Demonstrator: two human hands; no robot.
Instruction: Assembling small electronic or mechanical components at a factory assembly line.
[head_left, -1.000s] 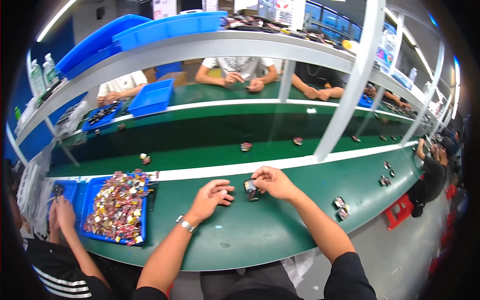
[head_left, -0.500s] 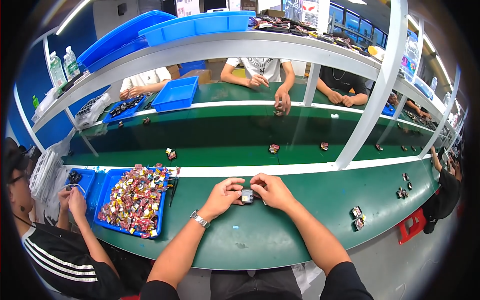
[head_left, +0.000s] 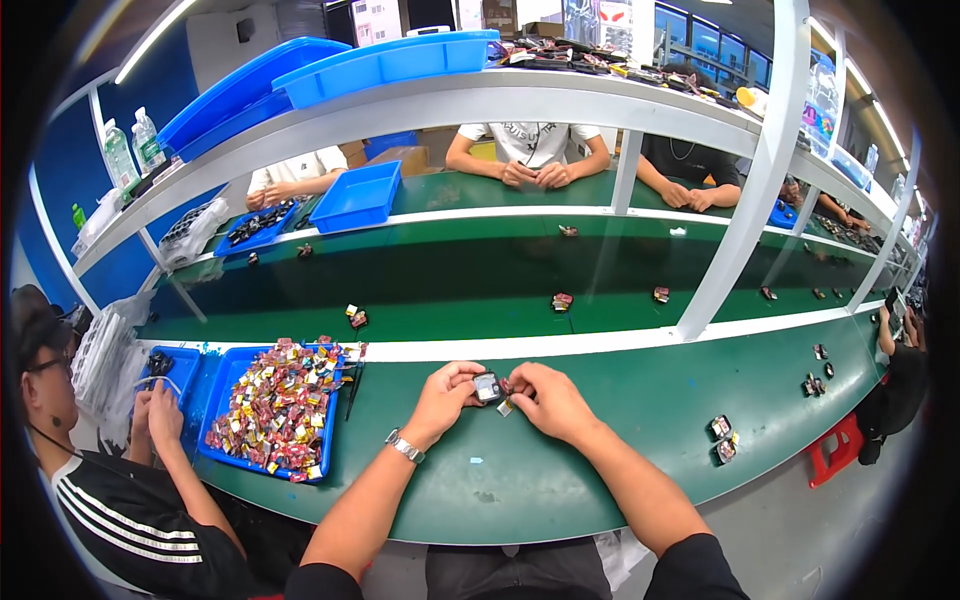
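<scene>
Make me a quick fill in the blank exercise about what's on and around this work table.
1. The small dark casing is between the left hand and the right hand, and the tabletop beneath is coloured ____.
2. The silver watch is on the person's ____ wrist.
3. The tray heaped with small parts is coloured ____.
4. The red stool stands beyond the tabletop, toward the picture's ____ side.

Missing words: green; left; blue; right.

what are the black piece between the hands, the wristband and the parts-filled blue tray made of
Black piece: probably hard plastic, from its dark, crisp-edged casing; gloss unclear.
Wristband: likely shiny metal, judging by its silvery glints.
Blue tray: apparently smooth plastic, with evenly coloured walls.
</scene>
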